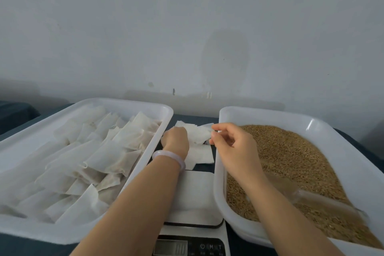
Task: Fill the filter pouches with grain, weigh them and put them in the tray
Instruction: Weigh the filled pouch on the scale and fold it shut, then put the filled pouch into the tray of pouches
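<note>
A loose pile of empty white filter pouches (pixel 200 145) lies on the dark table between two white trays. My left hand (pixel 175 140), with a pale bangle on the wrist, rests on the pile's left side, its fingers curled down into the pouches. My right hand (pixel 230 141) pinches the right edge of the top pouch with thumb and fingertips. The left tray (pixel 116 104) holds several filled pouches (pixel 108 151). The right tray (pixel 259 111) holds brown grain (pixel 291 151) and a clear scoop (pixel 324 201) lying in it. A white scale (pixel 195 193) stands in front of the pile with nothing on it.
The scale's display and buttons (pixel 187 246) sit at the bottom edge. A grey wall rises close behind the table. Dark tabletop (pixel 195 117) shows between the trays behind the pile.
</note>
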`<state>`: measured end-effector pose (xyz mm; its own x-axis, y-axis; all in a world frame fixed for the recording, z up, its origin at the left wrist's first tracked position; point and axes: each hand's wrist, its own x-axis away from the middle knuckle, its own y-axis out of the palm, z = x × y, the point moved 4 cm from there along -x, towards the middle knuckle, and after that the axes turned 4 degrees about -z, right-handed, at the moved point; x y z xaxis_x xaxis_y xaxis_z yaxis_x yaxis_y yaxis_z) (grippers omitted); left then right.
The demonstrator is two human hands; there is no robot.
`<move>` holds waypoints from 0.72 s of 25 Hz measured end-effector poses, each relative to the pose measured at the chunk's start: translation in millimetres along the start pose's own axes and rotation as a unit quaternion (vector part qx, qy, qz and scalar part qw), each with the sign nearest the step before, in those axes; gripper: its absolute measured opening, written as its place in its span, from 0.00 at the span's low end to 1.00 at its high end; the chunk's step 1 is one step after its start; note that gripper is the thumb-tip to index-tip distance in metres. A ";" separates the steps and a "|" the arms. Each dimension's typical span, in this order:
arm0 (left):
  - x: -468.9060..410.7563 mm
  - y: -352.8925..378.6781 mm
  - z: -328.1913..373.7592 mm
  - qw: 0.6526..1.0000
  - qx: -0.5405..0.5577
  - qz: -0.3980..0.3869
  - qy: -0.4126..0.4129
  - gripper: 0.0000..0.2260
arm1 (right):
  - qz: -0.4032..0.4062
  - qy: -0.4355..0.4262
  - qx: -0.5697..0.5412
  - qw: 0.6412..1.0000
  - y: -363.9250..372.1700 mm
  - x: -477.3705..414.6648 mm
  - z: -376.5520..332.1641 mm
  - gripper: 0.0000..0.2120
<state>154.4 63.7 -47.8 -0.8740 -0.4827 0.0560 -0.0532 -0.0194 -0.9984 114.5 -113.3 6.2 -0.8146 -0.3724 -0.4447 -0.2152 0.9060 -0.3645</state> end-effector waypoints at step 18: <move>116.3 -149.3 -12.8 0.906 0.250 0.168 0.298 0.07 | -0.033 0.037 -0.010 0.999 -7.3 1.4 -27.6 0.11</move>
<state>54.5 21.7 107.8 -0.9135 0.0207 -0.4063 0.3600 -0.4241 -0.8310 100.0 -114.8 30.9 -0.8357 -0.4159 -0.3585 -0.2796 0.8843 -0.3740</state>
